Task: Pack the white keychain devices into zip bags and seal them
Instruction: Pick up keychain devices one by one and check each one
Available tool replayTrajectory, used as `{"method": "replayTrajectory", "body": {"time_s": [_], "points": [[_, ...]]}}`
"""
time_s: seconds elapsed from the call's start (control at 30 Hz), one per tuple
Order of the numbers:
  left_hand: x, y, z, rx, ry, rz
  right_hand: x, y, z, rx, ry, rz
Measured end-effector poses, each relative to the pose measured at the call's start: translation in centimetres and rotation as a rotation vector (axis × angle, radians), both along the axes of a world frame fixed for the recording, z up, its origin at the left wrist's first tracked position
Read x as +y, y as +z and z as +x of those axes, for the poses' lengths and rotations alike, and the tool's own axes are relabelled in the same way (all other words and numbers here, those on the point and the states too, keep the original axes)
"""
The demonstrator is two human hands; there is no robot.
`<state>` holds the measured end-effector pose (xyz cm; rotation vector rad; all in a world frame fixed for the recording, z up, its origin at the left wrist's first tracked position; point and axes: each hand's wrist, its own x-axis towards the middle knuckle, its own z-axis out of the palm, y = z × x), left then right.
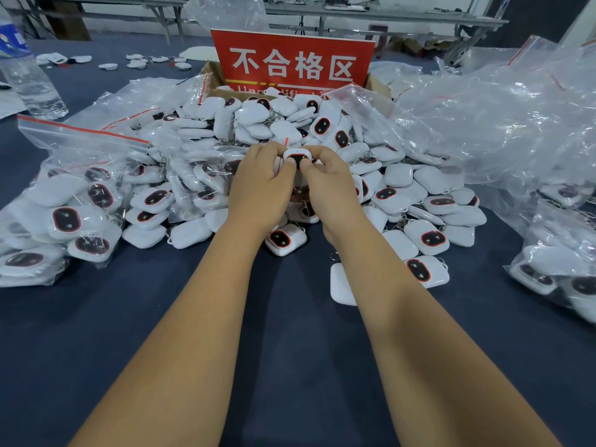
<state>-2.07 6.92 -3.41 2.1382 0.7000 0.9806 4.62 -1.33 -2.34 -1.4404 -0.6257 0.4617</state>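
Dark blue cloth covers the table [96,333], heaped with glossy, rounded-square white keychain devices [322,130] and crinkled clear zip bags [483,124] with red seal strips. Above the heap's near edge, the left hand [261,185] and right hand [329,185] together pinch one held device [297,156], its black oval window facing the camera, long axis roughly upright. Behind stands a red sign [292,59].
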Motion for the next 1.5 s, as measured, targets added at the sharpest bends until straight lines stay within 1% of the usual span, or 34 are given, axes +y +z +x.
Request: {"method": "replayTrajectory", "body": {"time_s": [0.13, 0.23, 0.47, 0.53, 0.6, 0.7, 0.8, 0.9, 1.0, 1.13, 1.2, 1.27, 1.37, 1.43, 1.5], "points": [[0.0, 0.0, 0.0, -0.004, 0.001, 0.020, 0.0, 0.1, 0.0, 0.000, 0.024, 0.019], [-0.1, 0.0, 0.0, 0.000, -0.005, 0.059, 0.0, 0.0, 0.0, -0.010, 0.051, -0.006], [-0.2, 0.1, 0.0, -0.033, -0.001, 0.079, 0.0, -0.1, -0.2, -0.056, 0.061, -0.032], [-0.2, 0.2, 0.0, -0.042, -0.004, 0.039, 0.0, 0.0, -0.3, -0.054, 0.060, -0.034], [-0.1, 0.2, -0.1, -0.064, -0.007, -0.042, -0.1, 0.1, -0.4, -0.054, 0.046, -0.043], [-0.3, 0.6, -0.4, -0.156, -0.040, -0.184, -0.2, 0.2, -0.4, -0.077, -0.040, -0.035], [-0.5, 0.8, -0.6, -0.180, -0.049, -0.186, -0.4, 0.4, -0.2, -0.082, -0.133, 0.031], [-0.2, 0.7, -0.7, -0.147, 0.011, -0.125, -0.6, 0.6, 0.1, -0.064, -0.199, 0.123], [0.0, 1.2, -0.9, -0.183, 0.075, -0.148, -0.8, 0.9, 0.2, 0.015, -0.214, 0.218], [0.2, 1.7, -0.9, -0.294, 0.116, -0.266, -0.7, 1.3, 0.1, 0.147, -0.133, 0.410], [0.2, 1.7, -0.8, -0.294, 0.133, -0.273, -0.7, 1.5, 0.0, 0.229, -0.042, 0.509], [0.1, 1.8, -0.7, -0.294, 0.120, -0.279, -0.8, 1.5, -0.1, 0.296, 0.040, 0.555], [-0.2, 1.9, -0.8, -0.343, 0.093, -0.339, -0.7, 1.3, 0.0, 0.271, 0.054, 0.475], [-0.4, 2.1, -0.9, -0.376, 0.069, -0.355, -0.5, 1.1, -0.1, 0.193, 0.038, 0.379], [-0.5, 2.2, -1.0, -0.407, 0.040, -0.350, -0.4, 0.8, -0.3, 0.053, 0.001, 0.245]]}}
